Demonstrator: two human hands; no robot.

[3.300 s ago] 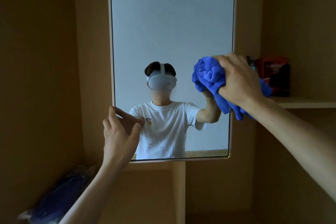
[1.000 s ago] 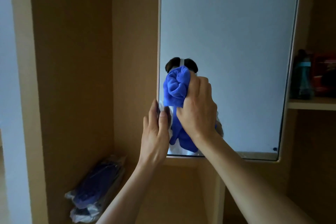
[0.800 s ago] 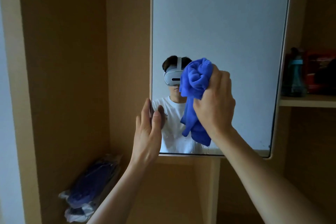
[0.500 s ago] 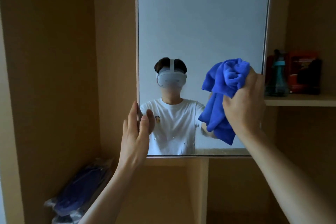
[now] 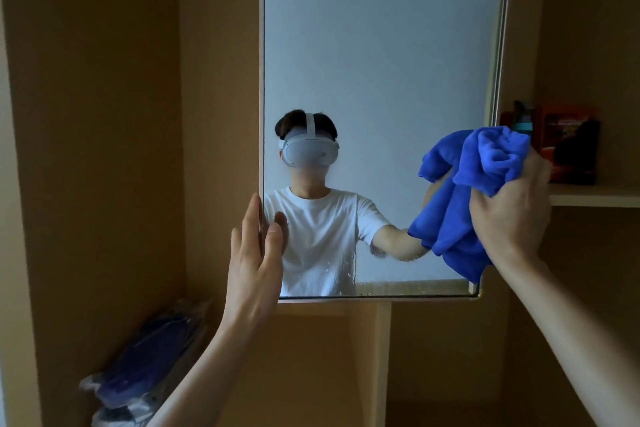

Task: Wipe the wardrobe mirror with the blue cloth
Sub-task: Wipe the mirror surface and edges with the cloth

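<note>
Gripped a crumpled bright-blue microfibre cloth (image 5: 467,191) in the right hand (image 5: 512,215), curled tight round the bunched-up top, loose end dangling below. Held that wad up against the tall frameless wardrobe mirror (image 5: 381,62), right at its right edge and low down near the bottom right corner, spilling a bit past the edge.

Laid the left hand (image 5: 254,263) flat on the mirror's left edge, also low down, with straight fingers pointing up along the edge and the thumb touching the glass. Not pinching anything there, just resting.

Spotted water droplets (image 5: 346,270) speckled near the middle of the mirror's bottom edge. Also caught a white T-shirt (image 5: 322,236) and a white headset (image 5: 308,152) in the reflection.

Further out, saw a pale wooden shelf (image 5: 595,196) just right of the mirror, carrying a red box (image 5: 564,125), a dark bottle with a teal band (image 5: 521,121) and something black beside them, honestly too dark to tell.

Down in the bottom left corner of the tan wooden wardrobe (image 5: 104,149), noticed a dark-blue bundle in clear plastic wrap (image 5: 145,381).
</note>
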